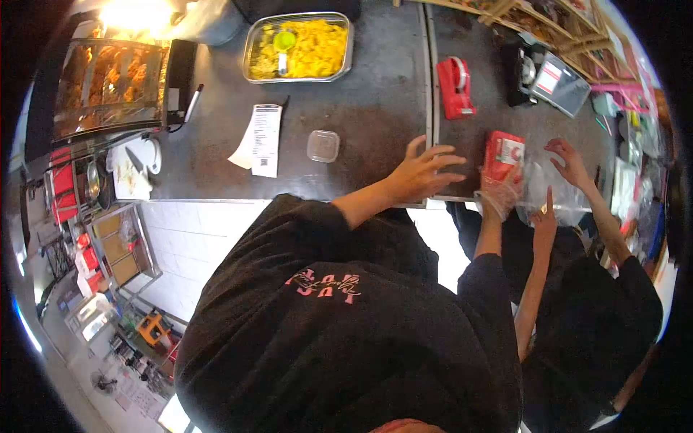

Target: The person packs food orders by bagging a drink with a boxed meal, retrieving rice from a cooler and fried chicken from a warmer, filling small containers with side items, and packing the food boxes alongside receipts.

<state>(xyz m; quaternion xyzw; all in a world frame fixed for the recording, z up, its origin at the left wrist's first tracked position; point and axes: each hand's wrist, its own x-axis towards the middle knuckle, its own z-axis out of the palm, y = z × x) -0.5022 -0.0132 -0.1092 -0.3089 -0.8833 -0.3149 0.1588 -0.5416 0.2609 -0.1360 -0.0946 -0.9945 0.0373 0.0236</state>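
My left hand [424, 172] is bare and held over the dark counter's front part, fingers spread, with nothing in it. My right hand [501, 192], in a thin clear plastic glove, grips a red box [503, 153] with a white printed label. To its right lies a clear plastic bag [538, 184], partly hidden by hands. A co-worker at my right reaches in with one hand [570, 163] above the bag; the other hand [545, 219] is near its front edge with a finger stretched out. Left of my left hand sits a small clear plastic container [323, 146].
On the counter [375, 94] are a tub of yellow food [317, 43], a receipt [266, 137], a marker [193, 103], and a red tape dispenser [455, 86]. A lit food display case [108, 83] stands at left. A black device [559, 83] stands right.
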